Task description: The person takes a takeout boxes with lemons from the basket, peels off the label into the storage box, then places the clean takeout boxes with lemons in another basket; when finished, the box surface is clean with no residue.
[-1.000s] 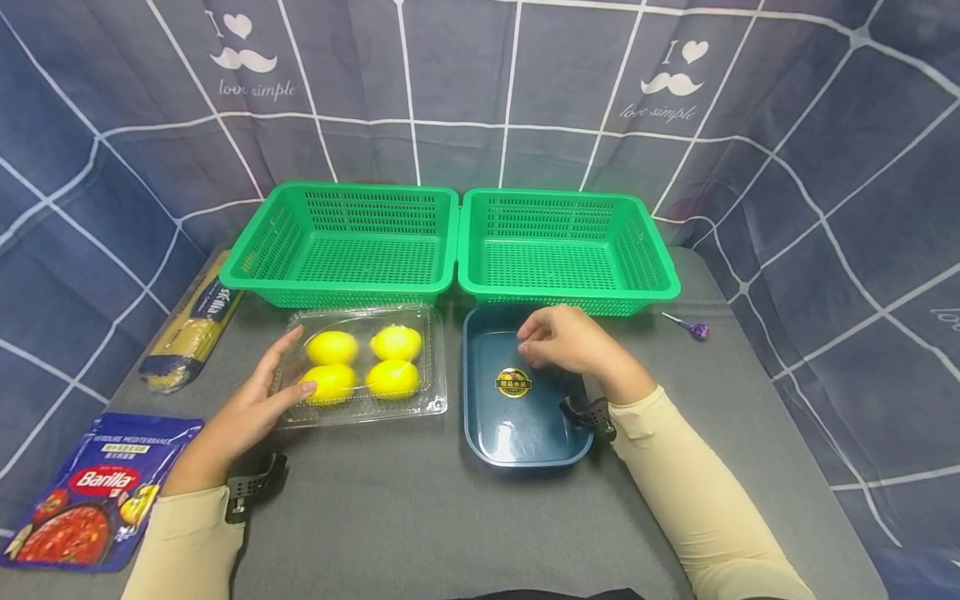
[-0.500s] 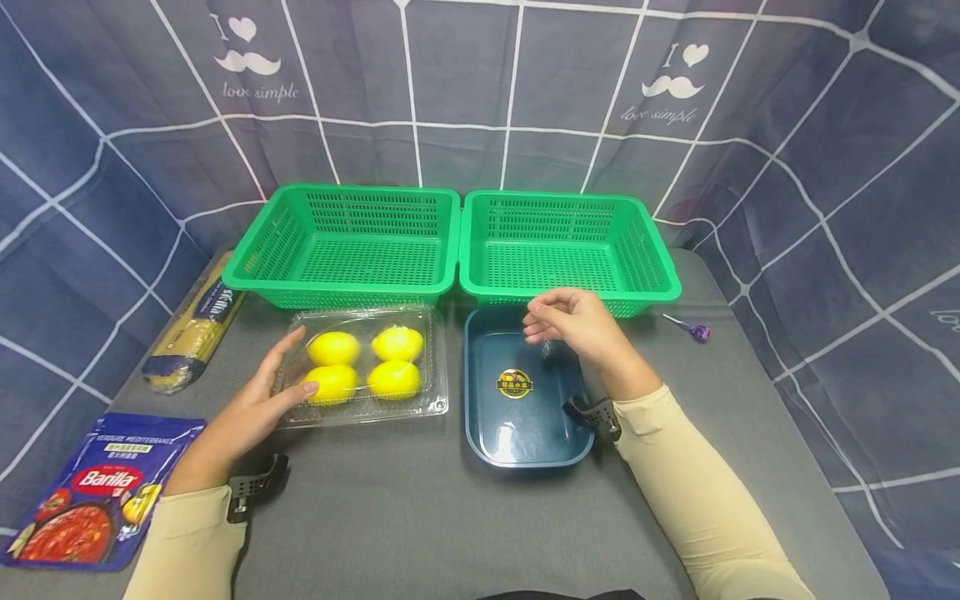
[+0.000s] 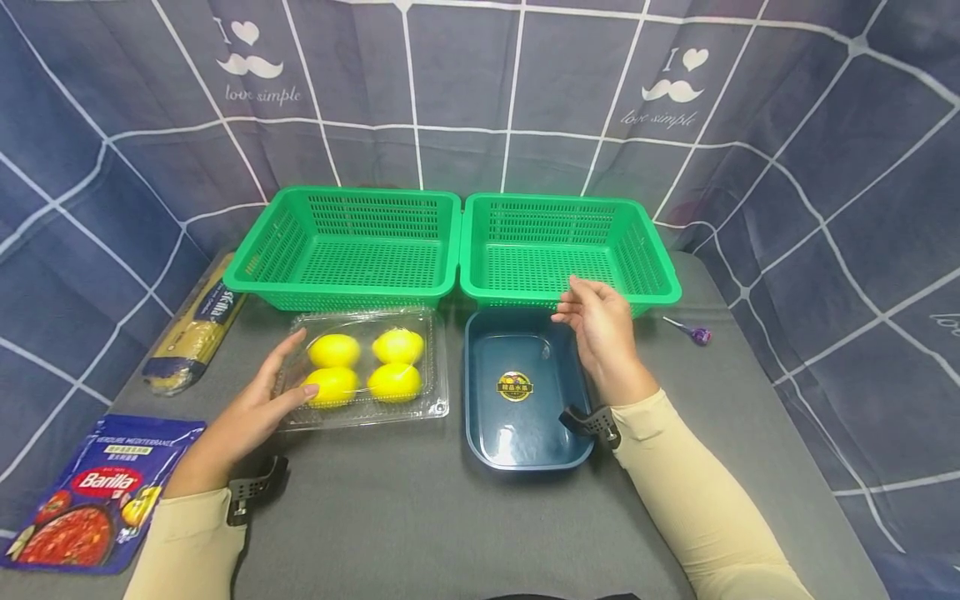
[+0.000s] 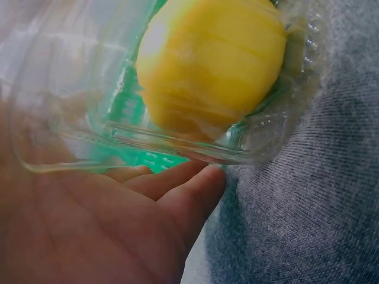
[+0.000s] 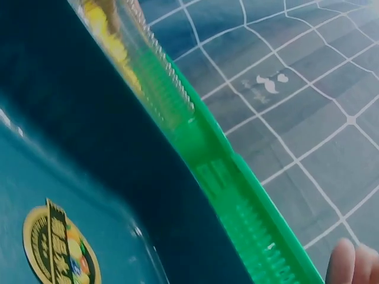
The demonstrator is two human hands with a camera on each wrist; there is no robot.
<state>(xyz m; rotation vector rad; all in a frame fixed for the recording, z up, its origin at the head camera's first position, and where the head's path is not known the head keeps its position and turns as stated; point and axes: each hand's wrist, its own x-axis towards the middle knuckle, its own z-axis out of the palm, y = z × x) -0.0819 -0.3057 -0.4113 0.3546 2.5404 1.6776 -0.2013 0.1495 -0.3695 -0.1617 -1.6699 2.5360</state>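
Note:
A clear plastic box (image 3: 435, 392) with several lemons (image 3: 394, 381) inside lies on the table, its lid down. At its left end my left hand (image 3: 251, 417) rests, thumb along the near side and fingers along the far side. In the left wrist view one lemon (image 4: 210, 65) shows through the plastic, with fingertips touching the box's edge. My right hand (image 3: 606, 337) hovers over the far right corner of a dark blue tray (image 3: 525, 425), fingers loosely bent, nothing visible in them. A gold round sticker (image 3: 514, 386) marks the tray's floor.
Two green baskets (image 3: 360, 293) (image 3: 570, 293) stand side by side along the back. Left of them lies a pasta packet (image 3: 197, 329), with a blue Barilla pouch (image 3: 105, 492) nearer. A purple lollipop (image 3: 699, 335) lies at the right. Checked cloth (image 3: 465, 92) hangs behind.
My right hand has moved from above the tray's middle up and right to its far right corner, its fingers turning upward. The left hand and the box of lemons have stayed put.

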